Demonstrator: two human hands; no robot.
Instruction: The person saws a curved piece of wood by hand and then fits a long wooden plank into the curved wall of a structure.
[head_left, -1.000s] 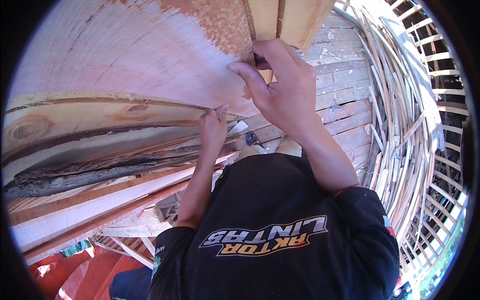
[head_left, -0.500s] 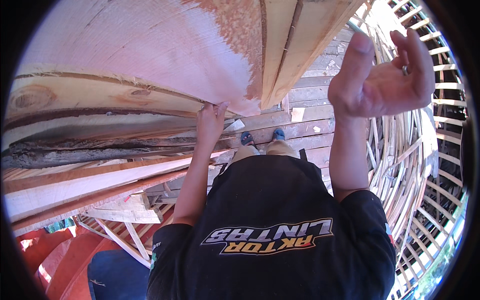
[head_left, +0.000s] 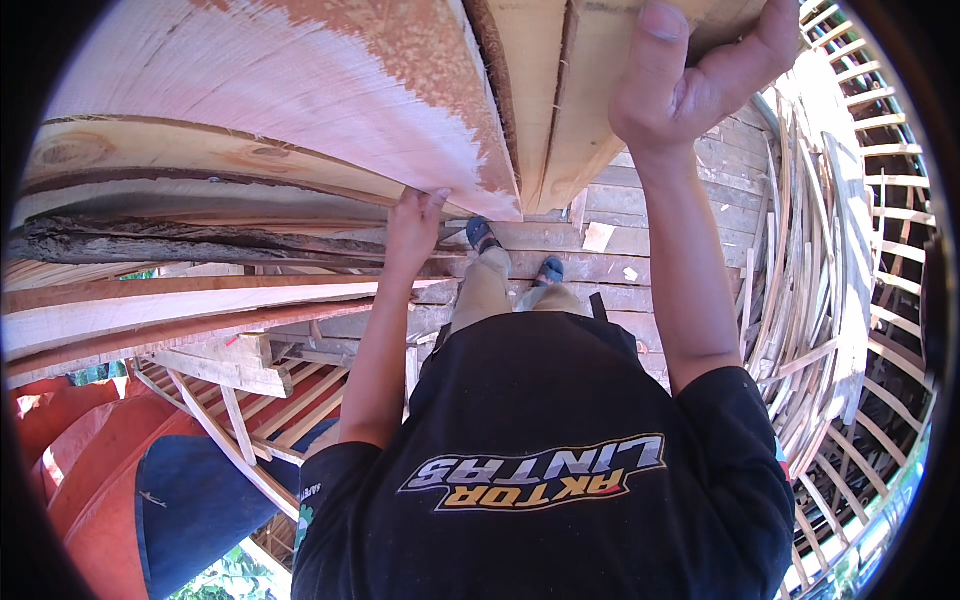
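Note:
A wide pale plank with a reddish rough patch slants away in front of me. At its near lower edge my left hand is closed, the thumb on the plank's face and the other fingers curled, partly hidden, at its edge. My right hand is raised at the upper right, thumb and fingers spread apart, with nothing seen in it. It overlaps the narrower yellowish boards beside the plank; whether it touches them I cannot tell.
More stacked boards lie at the left, above a slatted wooden frame and orange and blue sheets. Thin wood strips are heaped at the right by a slatted fence. Scraps lie on the plank floor.
My right hand has moved left and away from me, over the yellowish boards. The left hand keeps its hold on the plank's edge. My left foot has stepped forward.

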